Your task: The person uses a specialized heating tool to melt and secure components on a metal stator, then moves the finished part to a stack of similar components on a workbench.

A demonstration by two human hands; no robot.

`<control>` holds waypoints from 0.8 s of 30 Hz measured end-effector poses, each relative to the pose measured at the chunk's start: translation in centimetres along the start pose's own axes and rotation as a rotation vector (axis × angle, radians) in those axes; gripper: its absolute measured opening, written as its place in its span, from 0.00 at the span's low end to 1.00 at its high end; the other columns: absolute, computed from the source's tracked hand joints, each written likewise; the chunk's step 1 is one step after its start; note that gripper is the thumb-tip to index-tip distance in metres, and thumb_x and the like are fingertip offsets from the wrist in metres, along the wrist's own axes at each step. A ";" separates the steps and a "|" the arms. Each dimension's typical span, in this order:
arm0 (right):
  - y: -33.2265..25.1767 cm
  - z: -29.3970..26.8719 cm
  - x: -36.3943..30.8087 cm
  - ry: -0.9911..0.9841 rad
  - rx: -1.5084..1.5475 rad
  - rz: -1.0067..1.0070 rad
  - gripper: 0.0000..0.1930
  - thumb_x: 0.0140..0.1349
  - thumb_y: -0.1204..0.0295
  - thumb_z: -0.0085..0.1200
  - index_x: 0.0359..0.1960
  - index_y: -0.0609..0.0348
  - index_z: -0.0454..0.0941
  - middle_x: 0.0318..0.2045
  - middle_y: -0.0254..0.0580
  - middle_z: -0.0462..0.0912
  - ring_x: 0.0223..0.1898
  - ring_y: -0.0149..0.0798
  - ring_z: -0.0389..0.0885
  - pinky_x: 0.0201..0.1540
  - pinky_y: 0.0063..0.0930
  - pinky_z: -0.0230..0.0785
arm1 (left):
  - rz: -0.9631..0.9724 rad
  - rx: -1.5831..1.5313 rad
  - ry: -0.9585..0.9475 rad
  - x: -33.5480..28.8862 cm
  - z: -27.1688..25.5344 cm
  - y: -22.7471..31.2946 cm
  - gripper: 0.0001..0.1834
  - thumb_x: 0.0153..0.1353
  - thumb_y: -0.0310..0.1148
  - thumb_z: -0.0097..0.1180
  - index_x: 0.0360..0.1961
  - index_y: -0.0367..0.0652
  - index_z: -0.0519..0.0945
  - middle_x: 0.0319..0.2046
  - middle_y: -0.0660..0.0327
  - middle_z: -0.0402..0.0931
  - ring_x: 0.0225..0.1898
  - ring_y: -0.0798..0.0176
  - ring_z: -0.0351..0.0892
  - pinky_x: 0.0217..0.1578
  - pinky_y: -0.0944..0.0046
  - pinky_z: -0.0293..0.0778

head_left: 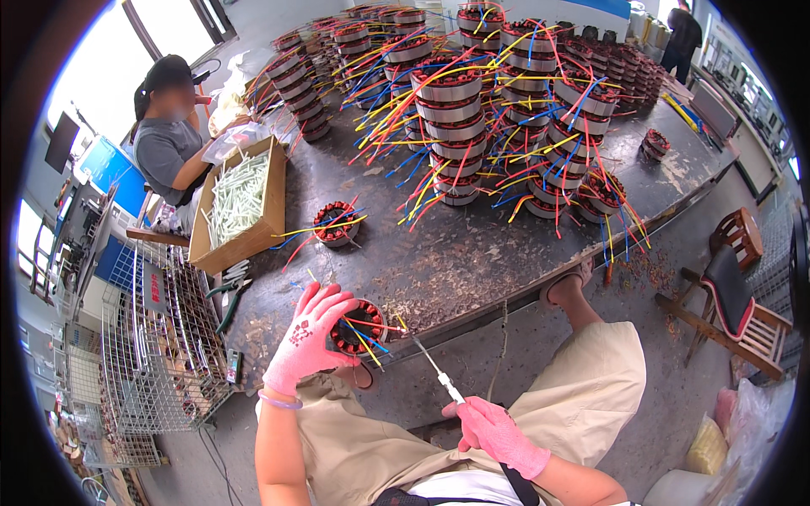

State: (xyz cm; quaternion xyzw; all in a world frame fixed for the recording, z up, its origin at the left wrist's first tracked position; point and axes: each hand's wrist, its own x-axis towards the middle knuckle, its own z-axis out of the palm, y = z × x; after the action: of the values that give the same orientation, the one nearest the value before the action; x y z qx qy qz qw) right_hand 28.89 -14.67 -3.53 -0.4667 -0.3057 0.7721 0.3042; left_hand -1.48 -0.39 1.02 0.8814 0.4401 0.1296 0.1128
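Note:
A motor stator (348,339) with red windings sits at the table's near edge, gripped on its left side by my pink-gloved left hand (305,344). Red, yellow and blue lead wires stick out of its right side. My right hand (499,435), also gloved in pink, is closed round the white handle of a thin metal rod tool (450,388). The rod points up and left toward the stator's wires; whether its tip touches one I cannot tell. Just beyond my left hand, another stator (337,226) lies on the table, its wires spread out.
Tall stacks of wired stators (456,114) crowd the far side of the table (405,270). A cardboard box (260,234) of white sleeves and a pair of pliers (229,305) lie left, above wire baskets (160,354). A co-worker (169,135) sits far left; a wooden chair (734,312) stands right.

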 end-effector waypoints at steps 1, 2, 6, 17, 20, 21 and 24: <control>0.0 0.0 0.0 -0.002 -0.024 0.001 0.18 0.75 0.63 0.41 0.49 0.67 0.77 0.17 0.34 0.68 0.20 0.29 0.72 0.30 0.27 0.72 | -0.001 0.001 -0.002 0.0 0.0 0.0 0.49 0.30 0.44 0.76 0.60 0.46 0.74 0.61 0.57 0.72 0.68 0.47 0.62 0.72 0.43 0.49; -0.1 -0.1 -0.1 -0.004 -0.049 0.002 0.18 0.75 0.63 0.41 0.50 0.67 0.77 0.17 0.34 0.68 0.20 0.29 0.72 0.30 0.26 0.72 | 0.000 -0.002 0.002 -0.1 0.0 -0.1 0.49 0.30 0.44 0.76 0.60 0.46 0.74 0.61 0.57 0.72 0.68 0.47 0.62 0.72 0.43 0.49; -0.5 0.1 -0.3 -0.009 -0.054 0.001 0.19 0.75 0.63 0.40 0.50 0.67 0.77 0.17 0.34 0.68 0.20 0.29 0.72 0.30 0.26 0.72 | 0.004 -0.008 0.007 0.1 0.0 0.1 0.49 0.30 0.44 0.77 0.60 0.46 0.74 0.60 0.57 0.72 0.68 0.48 0.62 0.72 0.43 0.49; -0.3 0.0 -0.1 -0.009 -0.062 -0.011 0.18 0.75 0.63 0.41 0.49 0.66 0.77 0.17 0.34 0.68 0.20 0.29 0.72 0.30 0.26 0.72 | -0.002 -0.013 0.011 0.1 0.0 0.0 0.49 0.30 0.43 0.77 0.60 0.46 0.74 0.60 0.56 0.72 0.68 0.47 0.62 0.72 0.43 0.49; -0.5 0.2 -0.1 -0.005 -0.060 -0.008 0.18 0.75 0.63 0.41 0.49 0.66 0.77 0.17 0.34 0.68 0.20 0.29 0.72 0.30 0.26 0.72 | -0.009 -0.012 0.009 0.0 0.1 0.0 0.49 0.29 0.42 0.77 0.60 0.45 0.74 0.60 0.57 0.72 0.68 0.48 0.62 0.72 0.44 0.48; -0.5 0.2 -0.1 -0.002 -0.057 -0.007 0.19 0.75 0.63 0.41 0.49 0.66 0.77 0.17 0.35 0.68 0.20 0.29 0.72 0.30 0.26 0.72 | -0.013 -0.013 0.008 0.0 0.1 -0.1 0.50 0.29 0.41 0.78 0.60 0.45 0.74 0.60 0.58 0.72 0.69 0.48 0.61 0.73 0.44 0.48; -0.4 0.1 -0.1 0.004 -0.044 -0.006 0.19 0.75 0.63 0.41 0.49 0.66 0.77 0.17 0.35 0.68 0.20 0.29 0.72 0.30 0.26 0.72 | -0.017 -0.011 0.004 0.1 0.1 0.0 0.50 0.28 0.40 0.78 0.60 0.45 0.74 0.61 0.59 0.72 0.69 0.49 0.61 0.73 0.45 0.48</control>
State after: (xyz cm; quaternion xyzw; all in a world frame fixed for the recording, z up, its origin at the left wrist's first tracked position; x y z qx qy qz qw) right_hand 28.88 -14.53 -3.10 -0.4742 -0.3234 0.7633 0.2966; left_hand -1.42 -0.33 0.97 0.8766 0.4472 0.1328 0.1182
